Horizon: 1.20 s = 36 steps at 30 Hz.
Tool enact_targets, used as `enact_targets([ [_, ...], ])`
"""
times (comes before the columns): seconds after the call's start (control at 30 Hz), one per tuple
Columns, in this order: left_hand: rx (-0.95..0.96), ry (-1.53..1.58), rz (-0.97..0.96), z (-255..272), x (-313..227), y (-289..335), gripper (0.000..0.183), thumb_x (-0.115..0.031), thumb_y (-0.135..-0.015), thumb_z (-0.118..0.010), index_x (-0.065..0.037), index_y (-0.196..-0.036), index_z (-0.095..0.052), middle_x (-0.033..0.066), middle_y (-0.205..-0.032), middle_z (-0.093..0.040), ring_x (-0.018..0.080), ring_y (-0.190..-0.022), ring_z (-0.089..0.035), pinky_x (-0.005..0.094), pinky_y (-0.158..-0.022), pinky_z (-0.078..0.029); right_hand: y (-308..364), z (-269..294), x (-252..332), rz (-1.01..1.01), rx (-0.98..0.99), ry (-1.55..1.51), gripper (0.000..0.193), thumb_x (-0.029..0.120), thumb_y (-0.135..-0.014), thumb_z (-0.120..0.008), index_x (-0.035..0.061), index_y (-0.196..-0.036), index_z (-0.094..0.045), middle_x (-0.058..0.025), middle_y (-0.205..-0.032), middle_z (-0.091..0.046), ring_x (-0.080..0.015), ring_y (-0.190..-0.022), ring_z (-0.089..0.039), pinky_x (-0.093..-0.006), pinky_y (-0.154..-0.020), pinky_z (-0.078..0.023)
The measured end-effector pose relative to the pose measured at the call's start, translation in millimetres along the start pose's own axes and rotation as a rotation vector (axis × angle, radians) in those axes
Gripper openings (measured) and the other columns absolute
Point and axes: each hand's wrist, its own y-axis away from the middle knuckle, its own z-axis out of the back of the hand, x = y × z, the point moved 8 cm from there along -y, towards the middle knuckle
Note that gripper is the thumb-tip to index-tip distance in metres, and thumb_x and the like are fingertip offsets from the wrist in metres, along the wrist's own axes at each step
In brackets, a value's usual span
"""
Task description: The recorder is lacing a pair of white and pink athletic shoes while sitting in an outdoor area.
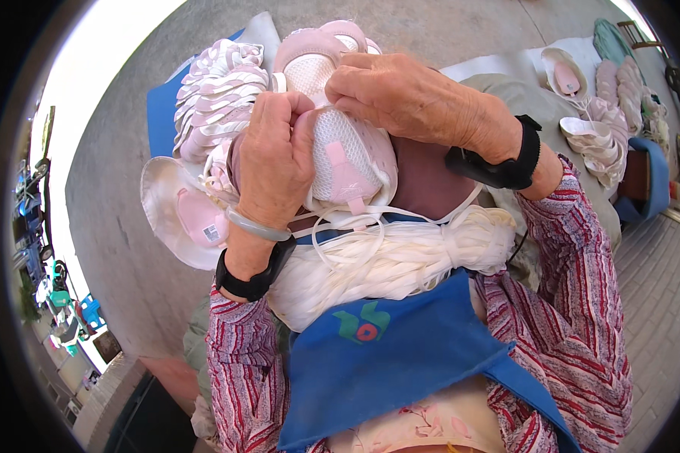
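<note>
A white mesh and pale pink shoe upper (363, 162) lies across my lap, with a pink tab on its mesh. My left hand (276, 151) is closed at its left side, thumb and fingertips pinching near the edge of the mesh. Opposite it, my right hand (400, 94) is closed too, its fingertips pinched together over the upper; what they hold is hidden. Close to me, thin white laces (347, 245) loop below the upper, above a thick bundle of white laces (415, 249) on my lap.
Stacked pink and white uppers (219, 98) stand beyond my left hand. Another upper (177, 211) hangs out to the left. More uppers (597, 140) lie at the right, near a blue chair (650, 181). A blue apron (385, 355) covers my front.
</note>
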Motion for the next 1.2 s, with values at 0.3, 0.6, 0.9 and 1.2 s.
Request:
enact_targets([
  [0.3,0.002,-0.021,0.02,1.8,0.0,2.4,0.009,-0.003,-0.087,-0.06,-0.002,-0.094,-0.054,0.0141,-0.084,-0.052,0.0306,-0.074,-0.056,0.0363,-0.063,-0.045,-6.3,9.7,27.9,0.107,0.003,0.224,0.011,0.005,-0.083,-0.056,-0.0014,-0.089,-0.05,-0.0135,-0.088,-0.054,-0.0324,-0.078,-0.065,-0.0374,-0.066,-0.054],
  [0.6,-0.027,-0.007,0.018,1.6,2.2,2.9,0.01,-0.002,-0.087,-0.06,-0.002,-0.095,-0.054,0.0141,-0.085,-0.052,0.0307,-0.073,-0.056,0.0362,-0.063,-0.045,-12.1,5.7,35.8,0.073,0.022,0.329,0.016,0.003,-0.082,-0.057,-0.0045,-0.094,-0.05,-0.0165,-0.093,-0.056,-0.0331,-0.077,-0.065,-0.0382,-0.067,-0.055],
  [0.9,-0.01,0.34,0.513,4.7,43.5,37.3,0.021,-0.01,-0.086,-0.067,0.0,-0.101,-0.058,0.0084,-0.088,-0.058,0.0168,-0.073,-0.054,0.0285,-0.069,-0.046,0.8,8.6,26.9,-0.086,-0.171,-0.041,0.008,0.003,-0.08,-0.058,0.0,-0.087,-0.06,-0.0155,-0.088,-0.063,-0.0337,-0.08,-0.065,-0.0393,-0.071,-0.052],
  [1.2,-0.067,0.34,0.524,7.0,38.5,35.8,0.022,-0.011,-0.083,-0.07,-0.001,-0.1,-0.061,0.0071,-0.082,-0.06,0.0171,-0.076,-0.056,0.0301,-0.071,-0.046,4.5,14.7,31.9,-0.134,-0.307,0.055,0.013,0.009,-0.079,-0.063,0.004,-0.09,-0.06,-0.0128,-0.085,-0.059,-0.031,-0.08,-0.064,-0.0391,-0.069,-0.05],
])
